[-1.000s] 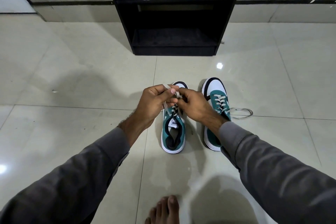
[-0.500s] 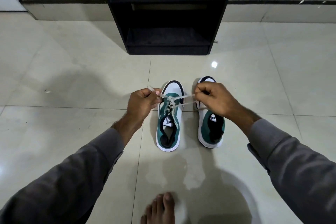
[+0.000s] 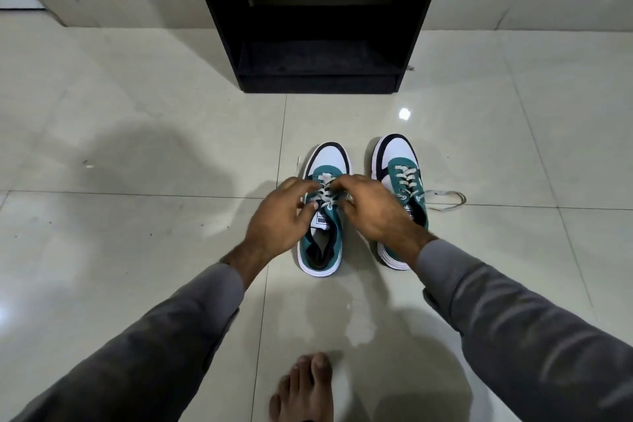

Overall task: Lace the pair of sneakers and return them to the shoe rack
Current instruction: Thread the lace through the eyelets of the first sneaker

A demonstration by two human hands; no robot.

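Sneakers: your pair sits side by side on the tile floor [image 3: 137, 147] at centre frame, toes pointing to the black shoe rack [image 3: 318, 27] at top centre. Rack shelves look dark; you can't tell from here whether anything lies on them.

Change since half a second ago: your hands were spread apart then, each pulling a lace end taut across the left sneaker [image 3: 323, 212]. Now both have closed in over its eyelets. Left hand [image 3: 279, 216] has fingers curled onto the left edge of the lacing, thumb by the tongue label. Right hand [image 3: 371, 207] is curled at the right edge. Each seems to pinch the lace [image 3: 325, 193], but the grip points are covered by the fingers, so take that as likely, not certain.

Reading: the pull is done and you are working the next crossing or starting a knot. Left shoe's lacing looks near complete.

The right sneaker [image 3: 400, 181] shows lacing up its eyelets, with a loose lace tail [image 3: 445, 199] trailing on the floor at right. Not tied, by the look.

Hidden: right sneaker's heel and tongue sit under your right wrist. A small pale sliver just left of the left toe cap, maybe a lace tip. Your bare foot [image 3: 303, 387] is cut off at bottom centre.
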